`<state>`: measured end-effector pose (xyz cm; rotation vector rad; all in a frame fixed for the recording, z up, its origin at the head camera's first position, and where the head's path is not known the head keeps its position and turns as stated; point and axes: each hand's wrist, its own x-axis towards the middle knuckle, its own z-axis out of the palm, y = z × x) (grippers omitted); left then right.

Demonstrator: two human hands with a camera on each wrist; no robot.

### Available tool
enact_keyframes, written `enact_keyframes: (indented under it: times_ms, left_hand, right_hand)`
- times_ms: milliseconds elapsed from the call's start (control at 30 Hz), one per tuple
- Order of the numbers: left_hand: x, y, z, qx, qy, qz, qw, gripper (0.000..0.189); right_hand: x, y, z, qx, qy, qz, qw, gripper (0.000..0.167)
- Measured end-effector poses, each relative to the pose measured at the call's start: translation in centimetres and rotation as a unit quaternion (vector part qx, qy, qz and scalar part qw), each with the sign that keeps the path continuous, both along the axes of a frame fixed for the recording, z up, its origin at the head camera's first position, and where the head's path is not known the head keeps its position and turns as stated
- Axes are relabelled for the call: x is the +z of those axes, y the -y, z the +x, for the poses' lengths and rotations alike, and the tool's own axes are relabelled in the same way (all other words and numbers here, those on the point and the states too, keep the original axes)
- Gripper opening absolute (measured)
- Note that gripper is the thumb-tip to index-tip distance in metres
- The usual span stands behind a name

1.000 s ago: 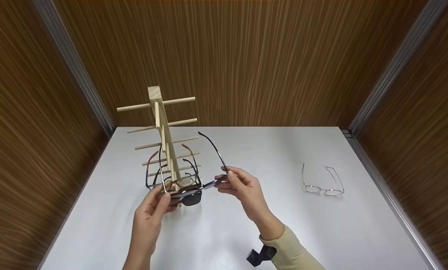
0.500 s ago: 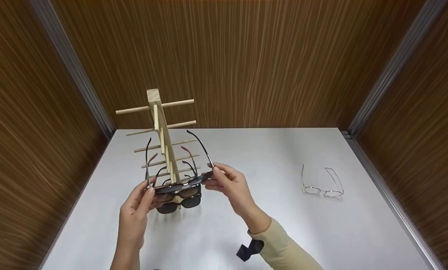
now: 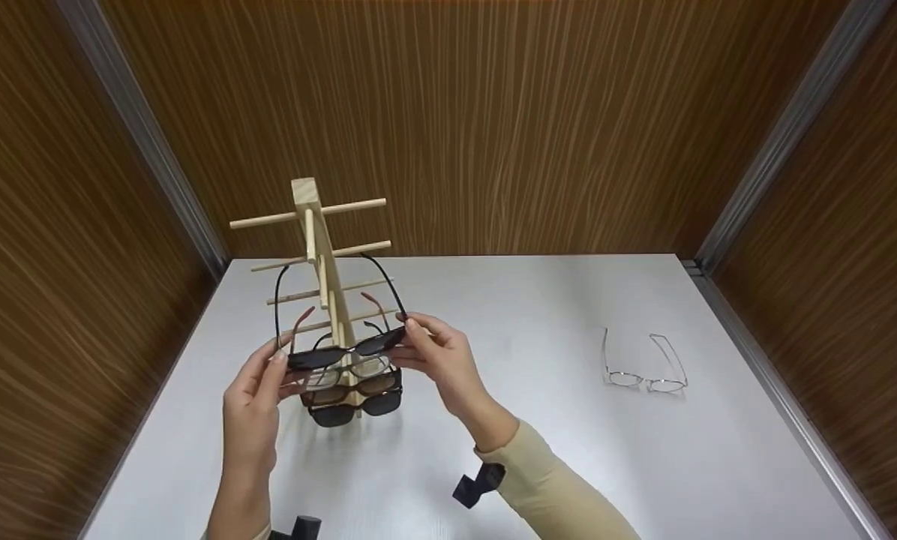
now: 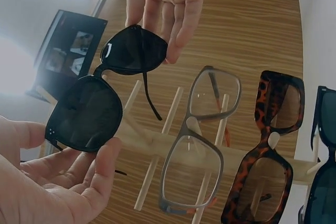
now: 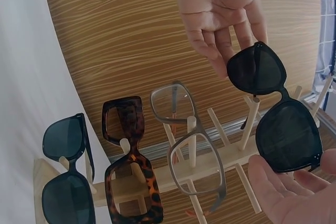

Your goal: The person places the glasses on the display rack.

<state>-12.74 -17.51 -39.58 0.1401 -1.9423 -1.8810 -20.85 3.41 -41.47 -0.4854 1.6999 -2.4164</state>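
A pair of black sunglasses (image 3: 317, 358) with temples unfolded is held between both hands, in front of the wooden eyewear rack (image 3: 305, 193). At one end of the frame, my left hand (image 3: 253, 394) pinches between thumb and fingers; my right hand (image 3: 445, 364) pinches the opposite end. The temples point back past the rack's post, one on either side. Below the sunglasses hang grey-framed glasses (image 4: 164, 182), tortoiseshell glasses (image 4: 239, 182) and dark-lensed sunglasses (image 5: 68, 198), one under another on the rack. In the right wrist view, the held sunglasses (image 5: 291, 135) are level with bare pegs.
Thin wire-framed glasses (image 3: 625, 379) lie unfolded on the white table (image 3: 538, 315) at the right. Upper rack pegs (image 3: 355, 205) stick out to both sides and forward. Wood-grain panels (image 3: 493, 127) enclose the table at the back and sides.
Both hands have carried the sunglasses left and up toward the rack. Its lens fronts have turned more into view, and the temples now reach beside the post. The wire glasses stay put.
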Motion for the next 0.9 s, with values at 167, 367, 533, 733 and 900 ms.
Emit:
enact_keyframes:
  times_ms: [167,367,533,733,900]
  left_hand:
    - [-0.1,0.6,-0.6,0.023,-0.004,-0.008,0.9997,0.032]
    - [0.0,1.1,-1.5,0.026,-0.010,0.004,0.9996,0.033]
    - [-0.1,1.3,-2.2,0.030,0.000,0.012,0.9995,0.034]
    - [-0.4,1.5,-2.6,0.037,0.015,0.008,0.9992,0.034]
    - [-0.6,1.6,-2.7,0.030,0.029,0.005,0.9991,0.035]
  right_hand:
    - [0.1,0.7,-0.4,-0.001,0.001,0.007,1.0000,0.039]
    - [0.4,1.3,-1.0,-0.004,0.003,0.009,1.0000,0.039]
    - [0.5,1.6,-1.4,-0.007,-0.002,0.019,0.9998,0.036]
    - [0.3,1.7,-1.8,-0.005,0.009,0.034,0.9994,0.037]
    - [0.2,1.7,-2.0,-0.013,0.019,0.050,0.9985,0.040]
